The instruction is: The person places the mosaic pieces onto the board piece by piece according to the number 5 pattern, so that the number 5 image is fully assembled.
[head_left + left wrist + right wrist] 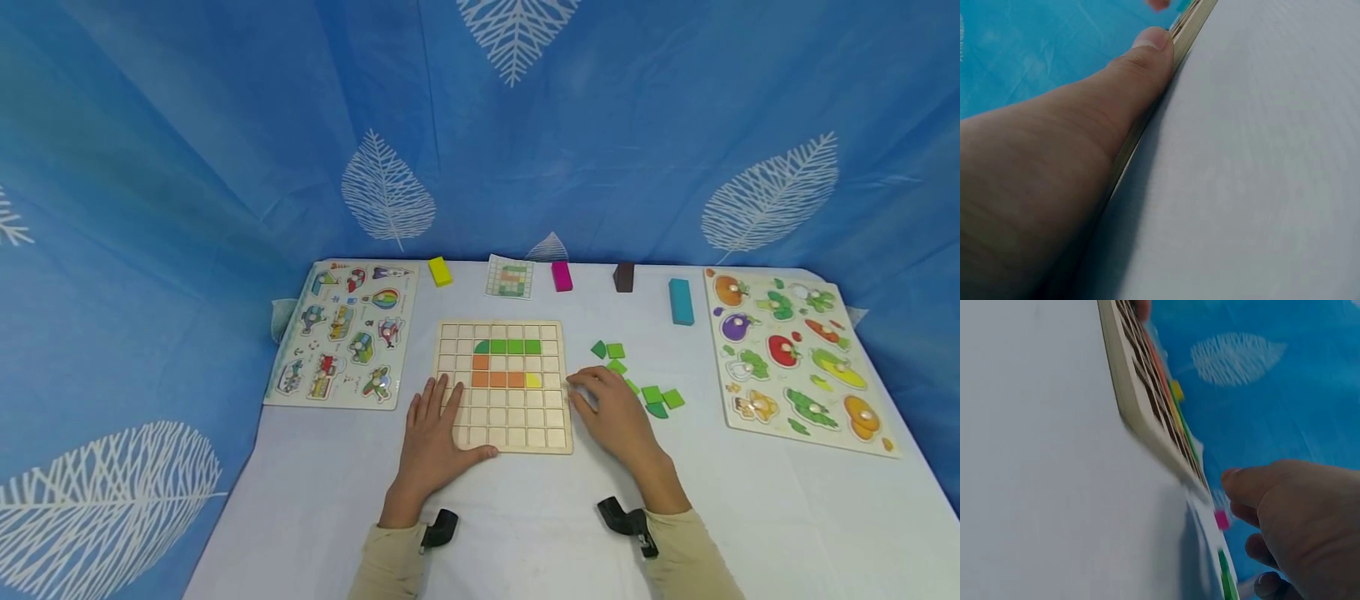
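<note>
White cloth [525,521] bears 1 gridded board [517,417], left hand [433,442] splayed on it, right hand [621,418] alongside, fingers apart.

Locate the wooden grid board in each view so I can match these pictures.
Head: wooden grid board, just below centre, left hand at its lower left.
Left wrist: its edge, slanting down-left from the top middle.
Right wrist: its rim, seen slantwise, upper middle.
Shared landmark: blue backdrop.
</note>
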### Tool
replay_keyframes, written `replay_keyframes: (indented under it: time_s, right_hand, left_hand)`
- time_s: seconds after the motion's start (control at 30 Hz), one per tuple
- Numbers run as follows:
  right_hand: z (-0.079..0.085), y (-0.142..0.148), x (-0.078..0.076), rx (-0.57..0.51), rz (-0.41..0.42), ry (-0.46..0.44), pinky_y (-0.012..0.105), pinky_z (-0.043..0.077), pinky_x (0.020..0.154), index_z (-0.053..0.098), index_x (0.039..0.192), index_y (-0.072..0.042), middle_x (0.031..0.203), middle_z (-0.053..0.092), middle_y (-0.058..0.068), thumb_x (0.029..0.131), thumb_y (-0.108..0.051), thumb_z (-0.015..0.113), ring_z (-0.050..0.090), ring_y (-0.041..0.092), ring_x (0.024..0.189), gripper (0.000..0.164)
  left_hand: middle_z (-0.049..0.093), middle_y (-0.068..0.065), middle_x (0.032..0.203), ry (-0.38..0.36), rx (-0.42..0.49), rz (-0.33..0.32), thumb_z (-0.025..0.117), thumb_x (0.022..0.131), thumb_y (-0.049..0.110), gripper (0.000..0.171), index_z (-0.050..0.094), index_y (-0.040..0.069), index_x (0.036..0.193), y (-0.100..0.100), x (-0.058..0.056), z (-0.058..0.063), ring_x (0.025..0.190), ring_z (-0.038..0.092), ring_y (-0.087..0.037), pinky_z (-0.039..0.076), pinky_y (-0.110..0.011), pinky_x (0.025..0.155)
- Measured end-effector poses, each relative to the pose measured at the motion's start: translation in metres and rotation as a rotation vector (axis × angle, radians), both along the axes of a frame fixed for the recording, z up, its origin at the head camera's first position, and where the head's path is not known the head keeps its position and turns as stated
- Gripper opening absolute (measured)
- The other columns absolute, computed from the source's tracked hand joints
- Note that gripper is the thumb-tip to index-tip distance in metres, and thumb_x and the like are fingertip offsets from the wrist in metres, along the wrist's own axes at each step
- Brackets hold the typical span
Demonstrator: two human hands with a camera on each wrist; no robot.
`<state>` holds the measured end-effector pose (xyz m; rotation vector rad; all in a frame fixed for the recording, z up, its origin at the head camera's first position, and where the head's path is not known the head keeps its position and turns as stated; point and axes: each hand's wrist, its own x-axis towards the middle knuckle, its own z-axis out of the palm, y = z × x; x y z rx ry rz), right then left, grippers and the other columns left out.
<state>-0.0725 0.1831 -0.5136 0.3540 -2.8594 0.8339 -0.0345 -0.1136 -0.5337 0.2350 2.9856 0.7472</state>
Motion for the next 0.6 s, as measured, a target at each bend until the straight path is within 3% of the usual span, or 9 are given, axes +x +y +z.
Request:
replay_keyframes:
  time_s: [0.27,0.6]
  right_hand:
    - [-0.007,0.055,0.014,0.036,-0.221,-0.04,0.058,0.05,0.094,0.068,0.123,-0.003,0.126,0.065,0.022,0.094,-0.02,0.074,0.056,0.039,0.114,0.035]
    - [-0.009,0.062,0.014,0.063,-0.221,-0.062,0.059,0.05,0.092,0.068,0.122,-0.001,0.124,0.066,0.025,0.094,-0.02,0.073,0.057,0.042,0.111,0.034]
  left_hand:
    - [0.016,-0.01,0.172,-0.013,0.001,0.0,0.075,0.07,0.076,0.118,0.032,0.015,0.161,0.001,-0.001,0.0,0.16,0.008,-0.033,0.013,-0.057,0.127]
    - [0.016,-0.011,0.172,-0.012,0.007,0.007,0.076,0.07,0.076,0.118,0.033,0.014,0.161,0.001,0.0,0.001,0.16,0.009,-0.033,0.013,-0.057,0.127]
